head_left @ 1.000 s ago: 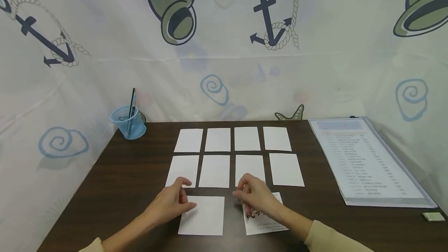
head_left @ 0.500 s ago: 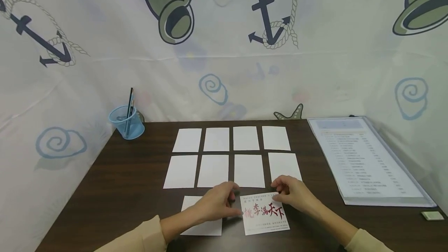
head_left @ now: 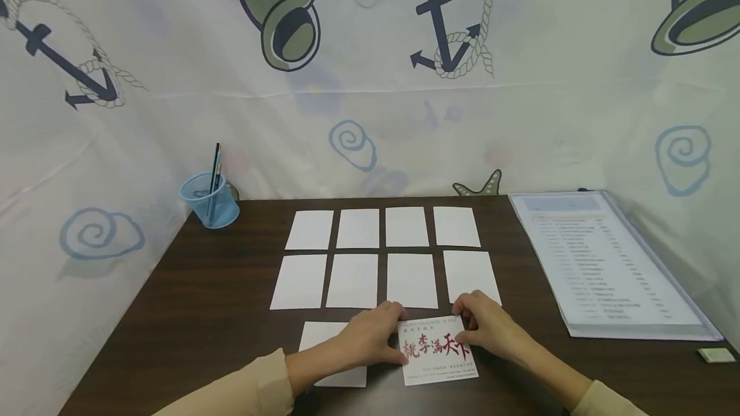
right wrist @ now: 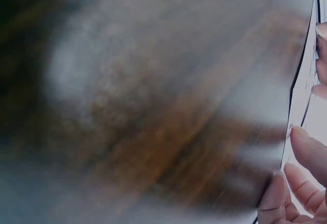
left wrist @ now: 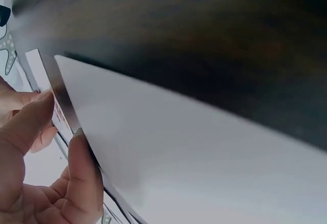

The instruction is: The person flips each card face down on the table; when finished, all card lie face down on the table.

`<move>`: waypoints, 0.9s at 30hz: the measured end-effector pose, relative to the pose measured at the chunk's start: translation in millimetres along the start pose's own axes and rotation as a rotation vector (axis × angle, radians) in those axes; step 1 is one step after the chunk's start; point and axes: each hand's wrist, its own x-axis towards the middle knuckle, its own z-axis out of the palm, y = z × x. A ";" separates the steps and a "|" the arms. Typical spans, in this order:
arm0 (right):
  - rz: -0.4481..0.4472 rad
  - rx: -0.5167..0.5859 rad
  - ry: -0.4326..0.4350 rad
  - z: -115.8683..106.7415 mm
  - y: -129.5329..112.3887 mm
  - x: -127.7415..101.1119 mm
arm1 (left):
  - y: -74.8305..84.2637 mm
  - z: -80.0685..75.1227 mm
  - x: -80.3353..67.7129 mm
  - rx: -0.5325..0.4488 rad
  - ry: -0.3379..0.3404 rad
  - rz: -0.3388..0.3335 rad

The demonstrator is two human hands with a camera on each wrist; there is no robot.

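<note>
A square white card printed with red Chinese characters lies face up near the front of the dark table, slightly turned. My left hand holds its left side, thumb at the left edge and fingers at the upper left corner. On the opposite side, my right hand grips the upper right corner, its thumb over the printed face. Beneath my left forearm is a blank white card, partly hidden; it fills much of the left wrist view as a white sheet. The right wrist view catches the printed card nearly edge-on.
Two rows of blank white cards lie behind my hands. A blue cup with pencils stands at the back left. To the right are a printed sheet in a clear holder and a small pale block. A patterned curtain hangs behind.
My left hand has moved right from the blank card to the printed card's left edge. My right hand has shifted right, uncovering the printing, and now holds the upper right corner.
</note>
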 end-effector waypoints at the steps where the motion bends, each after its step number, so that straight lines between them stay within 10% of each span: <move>1: 0.000 -0.007 0.000 0.2 -0.3 0.3 | 0.7 -0.1 0.3 0.004 -0.002 0.002; 27: 0.021 0.055 0.003 1.6 -1.2 -1.7 | 4.6 0.5 1.9 -0.040 0.004 -0.049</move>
